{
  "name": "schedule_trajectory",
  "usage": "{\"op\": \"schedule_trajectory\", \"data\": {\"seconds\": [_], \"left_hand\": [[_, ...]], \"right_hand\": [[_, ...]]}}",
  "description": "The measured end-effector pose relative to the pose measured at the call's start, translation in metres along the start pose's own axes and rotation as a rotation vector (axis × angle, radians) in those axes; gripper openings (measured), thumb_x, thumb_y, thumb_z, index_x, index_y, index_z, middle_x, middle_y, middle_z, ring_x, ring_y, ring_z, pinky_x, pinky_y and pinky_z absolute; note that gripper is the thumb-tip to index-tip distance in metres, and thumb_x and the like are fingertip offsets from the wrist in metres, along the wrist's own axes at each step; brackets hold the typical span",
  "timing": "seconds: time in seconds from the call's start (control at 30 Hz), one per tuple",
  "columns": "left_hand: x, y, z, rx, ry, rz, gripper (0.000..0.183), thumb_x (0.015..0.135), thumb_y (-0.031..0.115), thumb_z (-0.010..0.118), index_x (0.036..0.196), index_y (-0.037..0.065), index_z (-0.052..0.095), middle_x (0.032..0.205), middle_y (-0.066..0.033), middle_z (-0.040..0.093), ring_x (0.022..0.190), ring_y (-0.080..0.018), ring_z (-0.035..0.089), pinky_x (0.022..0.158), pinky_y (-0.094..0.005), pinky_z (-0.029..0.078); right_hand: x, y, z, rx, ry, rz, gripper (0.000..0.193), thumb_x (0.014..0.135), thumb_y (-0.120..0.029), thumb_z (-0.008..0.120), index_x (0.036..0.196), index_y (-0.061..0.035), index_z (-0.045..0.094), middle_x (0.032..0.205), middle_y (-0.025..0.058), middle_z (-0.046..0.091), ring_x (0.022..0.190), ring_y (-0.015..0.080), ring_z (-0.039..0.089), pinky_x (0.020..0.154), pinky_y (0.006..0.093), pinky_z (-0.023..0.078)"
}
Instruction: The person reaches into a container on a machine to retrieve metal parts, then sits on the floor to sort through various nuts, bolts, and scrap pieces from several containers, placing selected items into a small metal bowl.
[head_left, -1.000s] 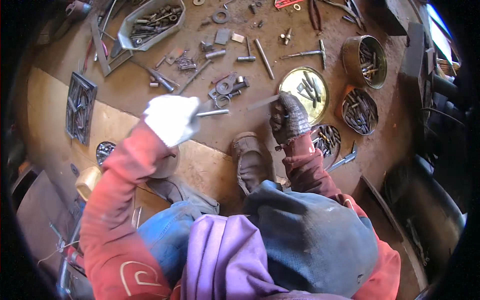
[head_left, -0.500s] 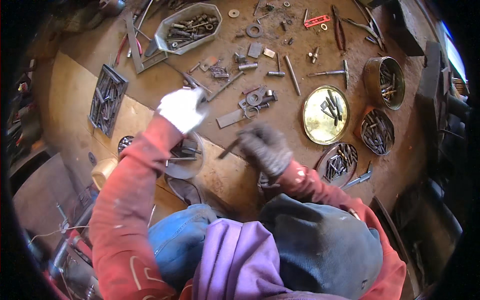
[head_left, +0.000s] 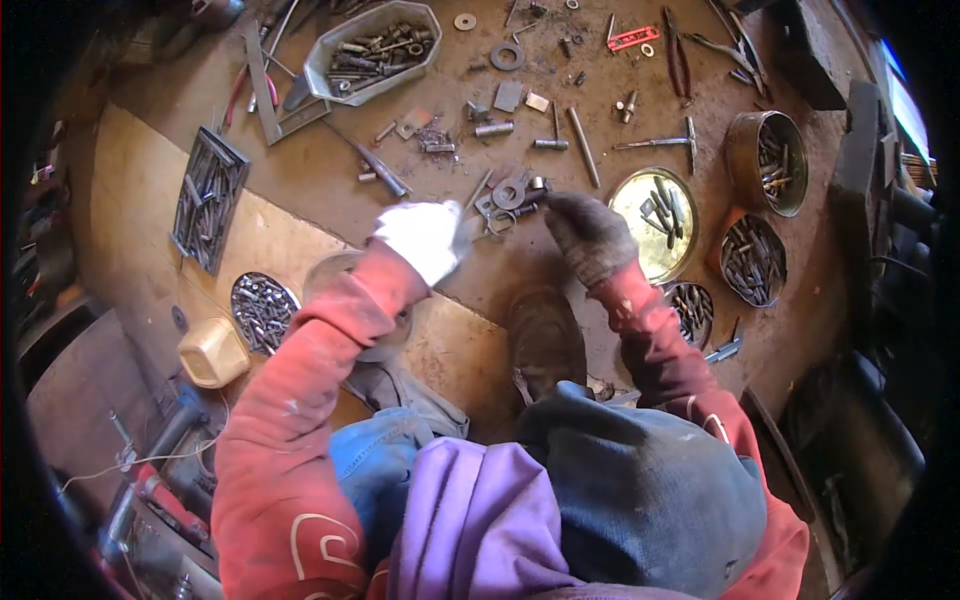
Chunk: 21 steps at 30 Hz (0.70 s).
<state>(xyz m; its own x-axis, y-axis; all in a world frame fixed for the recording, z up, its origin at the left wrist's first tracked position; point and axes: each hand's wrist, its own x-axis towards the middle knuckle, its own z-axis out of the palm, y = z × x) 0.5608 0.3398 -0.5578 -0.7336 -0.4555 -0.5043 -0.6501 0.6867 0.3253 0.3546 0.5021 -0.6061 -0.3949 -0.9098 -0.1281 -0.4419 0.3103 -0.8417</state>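
Note:
My left hand (head_left: 425,238), in a white glove, hovers over the brown floor just left of a small pile of metal rings and washers (head_left: 508,195). Its fingers are curled, and I cannot see whether anything is in them. My right hand (head_left: 590,235), in a dark glove, reaches in from the right with its fingertips at the pile's right edge; nothing shows in its grip. A thin rod (head_left: 477,190) lies at the pile's left side. Both sleeves are red.
A grey tray of bolts (head_left: 318,62) lies at the back left. A gold round lid (head_left: 630,205) and round tins of metal parts (head_left: 740,150) (head_left: 752,258) sit to the right. On the left are a grated box (head_left: 208,198), a tin of screws (head_left: 262,310) and a cream container (head_left: 212,352). My shoe (head_left: 545,340) is below the hands.
A second ago both hands held a flat metal strip between them. The strip is no longer held up, and both hands have come down to the pile of rings.

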Motion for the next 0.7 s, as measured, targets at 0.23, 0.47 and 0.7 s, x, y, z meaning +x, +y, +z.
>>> {"op": "schedule_trajectory", "data": {"seconds": [0.23,0.47,0.7], "left_hand": [[0.014,0.008,0.008,0.117,0.01,0.046,0.02,0.089,0.02,0.059,0.09,0.002,0.067,0.083,-0.0207,0.071,0.081,-0.0386,0.07,0.073,-0.0469,0.055],[0.022,0.01,-0.005,0.186,-0.078,0.09,0.023,0.081,0.023,0.065,0.09,0.002,0.07,0.082,-0.0214,0.072,0.078,-0.0387,0.071,0.073,-0.0464,0.056],[0.017,-0.044,-0.022,0.026,-0.18,-0.031,0.03,0.074,0.027,0.068,0.09,0.002,0.074,0.087,-0.023,0.071,0.082,-0.0392,0.07,0.077,-0.0448,0.055]], "right_hand": [[0.064,-0.041,-0.007,-0.32,-0.459,-0.362,0.023,0.09,-0.018,0.062,0.112,-0.014,0.066,0.1,0.0163,0.071,0.09,0.0381,0.068,0.074,0.0455,0.053],[0.064,-0.019,-0.032,-0.498,-0.229,-0.338,0.016,0.095,-0.02,0.061,0.103,-0.0089,0.069,0.095,0.0187,0.069,0.091,0.0374,0.067,0.075,0.0446,0.053],[-0.02,-0.061,-0.005,0.471,-0.466,0.173,0.021,0.097,-0.017,0.067,0.108,0.0004,0.07,0.106,0.0111,0.075,0.101,0.0146,0.069,0.086,0.0302,0.056]]}}
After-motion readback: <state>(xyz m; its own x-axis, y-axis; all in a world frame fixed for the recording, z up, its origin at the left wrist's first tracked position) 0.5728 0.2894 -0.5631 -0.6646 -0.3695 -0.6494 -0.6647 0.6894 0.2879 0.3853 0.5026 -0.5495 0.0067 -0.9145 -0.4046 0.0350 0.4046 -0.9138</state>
